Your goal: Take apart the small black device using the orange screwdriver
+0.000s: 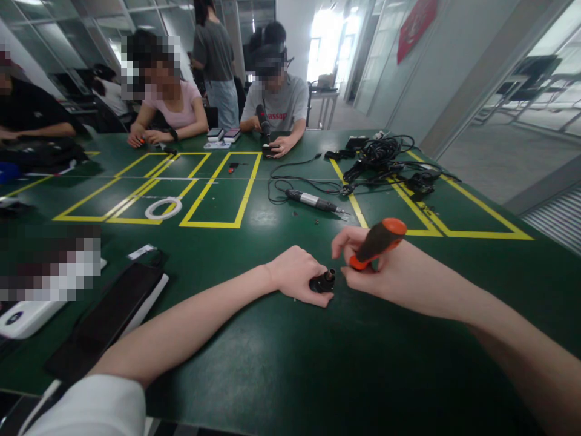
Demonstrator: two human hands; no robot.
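Note:
My left hand (297, 275) rests on the green table (290, 363) and grips a small black part (322, 282) against the surface. My right hand (370, 266) holds a screwdriver with an orange and black handle (379, 241); the handle points up and to the right, and its lower end sits right beside the black part. The tip of the screwdriver is hidden between my fingers and the part.
An electric screwdriver (313, 201) with a cable lies mid-table. A tangle of black cables (384, 158) lies at the far right. A white ring (162, 208) sits in yellow taped boxes. Black and white flat items (109, 315) lie at the left. Several people sit across the table.

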